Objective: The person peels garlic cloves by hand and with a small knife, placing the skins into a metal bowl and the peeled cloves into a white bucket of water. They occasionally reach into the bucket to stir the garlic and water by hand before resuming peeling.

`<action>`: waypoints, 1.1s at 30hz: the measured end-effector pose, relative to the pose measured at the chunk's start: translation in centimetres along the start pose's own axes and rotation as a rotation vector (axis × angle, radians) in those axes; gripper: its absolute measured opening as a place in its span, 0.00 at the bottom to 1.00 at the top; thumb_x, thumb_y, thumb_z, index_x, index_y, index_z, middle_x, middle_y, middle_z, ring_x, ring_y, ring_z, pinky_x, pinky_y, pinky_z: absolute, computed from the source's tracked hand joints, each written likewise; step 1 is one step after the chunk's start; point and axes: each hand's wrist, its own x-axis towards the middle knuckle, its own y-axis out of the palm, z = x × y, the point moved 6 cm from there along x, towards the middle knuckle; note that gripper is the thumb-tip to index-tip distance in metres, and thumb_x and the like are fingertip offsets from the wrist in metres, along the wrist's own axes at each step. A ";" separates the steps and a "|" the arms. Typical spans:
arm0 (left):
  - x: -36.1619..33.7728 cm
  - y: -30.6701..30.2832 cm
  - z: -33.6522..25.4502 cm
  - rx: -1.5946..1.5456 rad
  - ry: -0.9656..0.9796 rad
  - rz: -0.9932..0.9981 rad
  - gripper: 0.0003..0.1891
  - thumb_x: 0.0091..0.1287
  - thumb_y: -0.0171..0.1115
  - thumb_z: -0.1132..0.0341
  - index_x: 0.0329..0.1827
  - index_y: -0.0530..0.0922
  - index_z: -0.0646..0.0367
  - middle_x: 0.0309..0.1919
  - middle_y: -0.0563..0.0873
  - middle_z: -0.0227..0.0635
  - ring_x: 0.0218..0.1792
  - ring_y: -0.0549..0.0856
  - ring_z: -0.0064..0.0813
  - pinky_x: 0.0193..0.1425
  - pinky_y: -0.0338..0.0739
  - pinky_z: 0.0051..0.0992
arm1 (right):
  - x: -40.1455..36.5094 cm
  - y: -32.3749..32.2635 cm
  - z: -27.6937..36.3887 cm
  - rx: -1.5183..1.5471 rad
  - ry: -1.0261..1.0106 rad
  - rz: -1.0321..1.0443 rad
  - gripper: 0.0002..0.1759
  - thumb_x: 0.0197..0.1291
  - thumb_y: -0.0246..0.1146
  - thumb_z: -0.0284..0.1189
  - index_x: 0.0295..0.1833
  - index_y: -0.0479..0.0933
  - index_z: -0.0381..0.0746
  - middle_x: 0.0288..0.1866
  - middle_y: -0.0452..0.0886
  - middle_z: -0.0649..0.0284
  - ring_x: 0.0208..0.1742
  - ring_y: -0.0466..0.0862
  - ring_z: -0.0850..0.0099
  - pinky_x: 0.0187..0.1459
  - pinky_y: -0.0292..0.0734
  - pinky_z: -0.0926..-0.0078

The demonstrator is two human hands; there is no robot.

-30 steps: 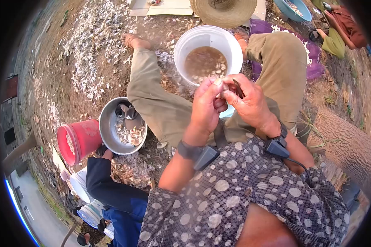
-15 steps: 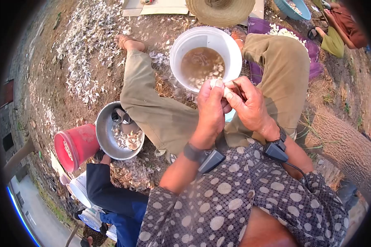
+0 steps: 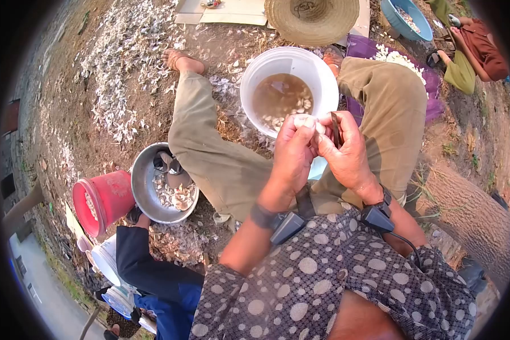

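My left hand (image 3: pixel 293 153) pinches a small pale clove (image 3: pixel 307 121) between thumb and fingertips. Close beside it, my right hand (image 3: pixel 345 153) is closed round a dark, narrow blade (image 3: pixel 336 129), its fingertips touching pale pieces at the left hand. Both hands are held above my lap, at the near rim of a white bucket (image 3: pixel 326 79). Brownish water (image 3: pixel 275 96) fills the bucket's bottom, with pale cloves floating in it.
A metal bowl (image 3: pixel 147 198) with peelings and a red bucket (image 3: pixel 116 195) stand at the left. Beyond are a straw hat (image 3: pixel 317 25), a purple cloth (image 3: pixel 433 90) with cloves and a blue basin (image 3: pixel 399 22). Other people sit at lower left and upper right.
The view has shifted slightly, so the bucket and hat appear lower. The dark blade now stands more upright in my right hand, and the fingertips are slightly rearranged.
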 end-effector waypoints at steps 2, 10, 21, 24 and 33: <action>0.0 -0.4 0.0 0.163 -0.058 0.027 0.08 0.78 0.59 0.62 0.49 0.76 0.57 0.40 0.84 0.30 0.34 0.83 0.17 0.35 0.78 0.20 | -0.1 -0.4 -0.2 0.022 -0.039 -0.025 0.15 0.66 0.66 0.21 0.55 0.72 0.34 0.40 0.80 0.66 0.37 0.77 0.82 0.38 0.77 0.78; -1.1 -0.3 -0.3 0.325 -0.025 -0.091 0.08 0.73 0.65 0.62 0.43 0.77 0.55 0.28 0.82 0.26 0.19 0.73 0.11 0.19 0.66 0.17 | -1.0 -1.2 0.7 -0.073 0.007 0.098 0.12 0.66 0.67 0.23 0.52 0.73 0.35 0.35 0.79 0.67 0.34 0.76 0.84 0.35 0.75 0.77; -1.3 1.3 0.1 0.153 0.109 -0.141 0.06 0.74 0.61 0.71 0.39 0.71 0.56 0.31 0.81 0.30 0.26 0.77 0.15 0.27 0.75 0.19 | -1.3 -1.0 1.7 -0.047 -0.107 0.044 0.12 0.66 0.67 0.22 0.50 0.72 0.36 0.34 0.78 0.59 0.32 0.78 0.74 0.35 0.76 0.72; -1.2 0.6 0.3 0.142 0.140 -0.156 0.06 0.72 0.59 0.75 0.38 0.71 0.57 0.32 0.81 0.31 0.27 0.78 0.17 0.30 0.78 0.21 | -1.8 -0.8 1.4 -0.113 -0.108 0.057 0.12 0.66 0.68 0.22 0.50 0.72 0.36 0.35 0.78 0.58 0.33 0.79 0.72 0.36 0.76 0.71; -0.8 -1.4 0.8 0.244 -0.004 -0.152 0.04 0.74 0.59 0.66 0.40 0.75 0.54 0.27 0.79 0.26 0.20 0.70 0.11 0.18 0.62 0.16 | -0.8 -0.6 0.2 0.029 -0.025 0.088 0.09 0.71 0.66 0.23 0.51 0.74 0.35 0.37 0.79 0.70 0.35 0.76 0.85 0.36 0.76 0.81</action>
